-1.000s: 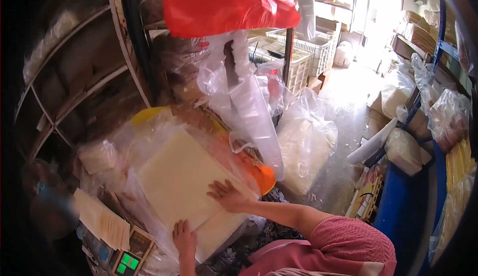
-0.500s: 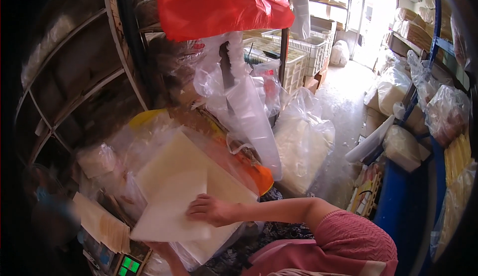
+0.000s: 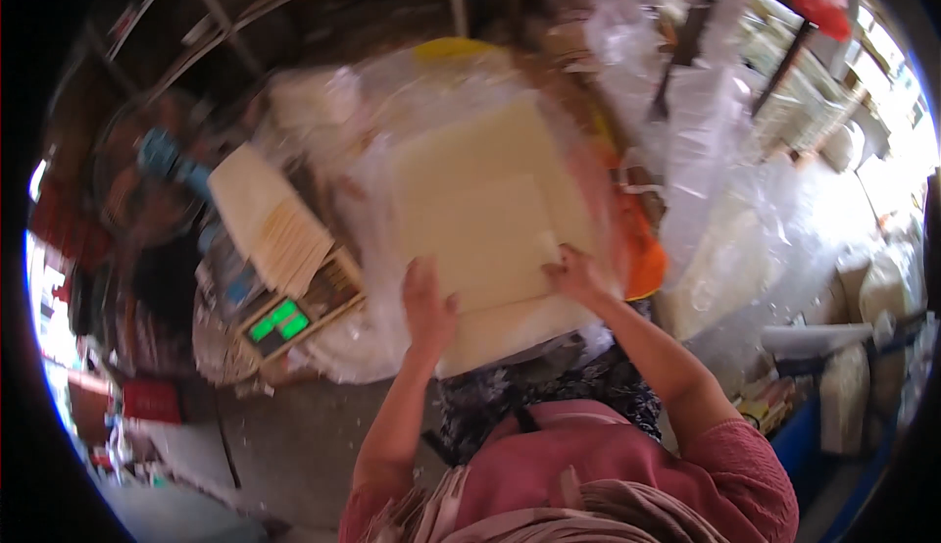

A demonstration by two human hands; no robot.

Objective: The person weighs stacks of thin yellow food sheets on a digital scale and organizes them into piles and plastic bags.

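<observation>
A smaller pale cream sheet (image 3: 490, 239) lies flat on a larger stack of cream sheets (image 3: 441, 166), which rests on clear plastic wrapping in front of me. My left hand (image 3: 428, 313) is at the small sheet's lower left edge, fingers stretched out and thumb apart, touching the stack's side. At its right edge, the fingers of my right hand (image 3: 576, 273) are bent and pinch the sheet's border. Left of the stack, a pile of narrower cream sheets (image 3: 270, 215) sits on a scale with a lit green display (image 3: 279, 320).
A wrapped block (image 3: 316, 97) and yellow plastic (image 3: 451, 49) lie beyond the stack. Orange plastic (image 3: 642, 249) edges its right side, near hanging white plastic bags (image 3: 701, 141). A fan (image 3: 147, 166) stands at left. A bagged cream bundle (image 3: 725, 269) is on the right.
My view has swung left and down. The small sheet, tilted and lifted before, now lies flat. My right hand has gone from its middle to its right edge; my left hand has come into full view.
</observation>
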